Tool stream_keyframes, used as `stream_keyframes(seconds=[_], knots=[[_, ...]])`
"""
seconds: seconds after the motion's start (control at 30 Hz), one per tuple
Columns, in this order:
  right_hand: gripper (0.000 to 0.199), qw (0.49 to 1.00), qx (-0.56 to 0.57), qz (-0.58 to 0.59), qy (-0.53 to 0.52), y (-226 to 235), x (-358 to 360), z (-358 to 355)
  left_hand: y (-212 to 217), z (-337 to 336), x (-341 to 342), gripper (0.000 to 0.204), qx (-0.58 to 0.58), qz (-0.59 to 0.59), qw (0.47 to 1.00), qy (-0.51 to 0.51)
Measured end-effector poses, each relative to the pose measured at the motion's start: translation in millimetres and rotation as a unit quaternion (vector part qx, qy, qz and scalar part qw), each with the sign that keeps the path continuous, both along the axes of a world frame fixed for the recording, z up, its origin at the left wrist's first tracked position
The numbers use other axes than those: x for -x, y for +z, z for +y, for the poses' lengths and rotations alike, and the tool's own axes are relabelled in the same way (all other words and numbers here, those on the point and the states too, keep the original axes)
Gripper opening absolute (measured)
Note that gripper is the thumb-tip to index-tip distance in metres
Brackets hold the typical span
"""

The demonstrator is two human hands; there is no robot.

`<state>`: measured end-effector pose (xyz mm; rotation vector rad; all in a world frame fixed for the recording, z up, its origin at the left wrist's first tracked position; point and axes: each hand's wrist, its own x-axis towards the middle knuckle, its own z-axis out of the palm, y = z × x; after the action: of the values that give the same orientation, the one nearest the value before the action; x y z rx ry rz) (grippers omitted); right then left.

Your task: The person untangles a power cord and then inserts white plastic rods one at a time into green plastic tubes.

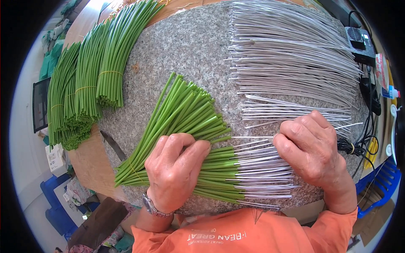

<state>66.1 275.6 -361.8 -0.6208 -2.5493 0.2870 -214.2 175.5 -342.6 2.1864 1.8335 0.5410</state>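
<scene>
A bundle of green plastic tubes (pixel 183 105), fanned out at its right end and tied near its left end, lies across the grey stone slab. My left hand (pixel 175 168) is closed over the middle of it, with a tube's end by the thumb and forefinger. My right hand (pixel 310 147) pinches a thin silvery wire (pixel 253 137); the wire's left tip meets the open end of one green tube. Below it, many tubes have wires (pixel 265 168) sticking out of their right ends. A small group of loose wires (pixel 291 110) lies just beyond my right hand.
A large pile of wires (pixel 291 55) covers the slab's far right. Tied green tube bundles (pixel 90 71) lie far left. A dark blade-like strip (pixel 112 144) rests by the slab's (pixel 185 46) left edge. Black cables (pixel 354 146) and a small black device (pixel 360 44) are at the right.
</scene>
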Motion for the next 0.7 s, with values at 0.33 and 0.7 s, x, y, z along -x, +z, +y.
stream_keyframes(seconds=[0.33,0.7], knots=[[0.019,0.998,0.038,0.043,0.008,-6.1,0.4,1.2,0.8,0.3,-1.0,0.024,0.002,-0.008,1.000,-0.001],[0.021,0.996,0.065,0.053,0.022,-3.1,-0.1,0.0,-0.1,2.2,-0.6,0.023,-0.011,-0.012,1.000,-0.010]])
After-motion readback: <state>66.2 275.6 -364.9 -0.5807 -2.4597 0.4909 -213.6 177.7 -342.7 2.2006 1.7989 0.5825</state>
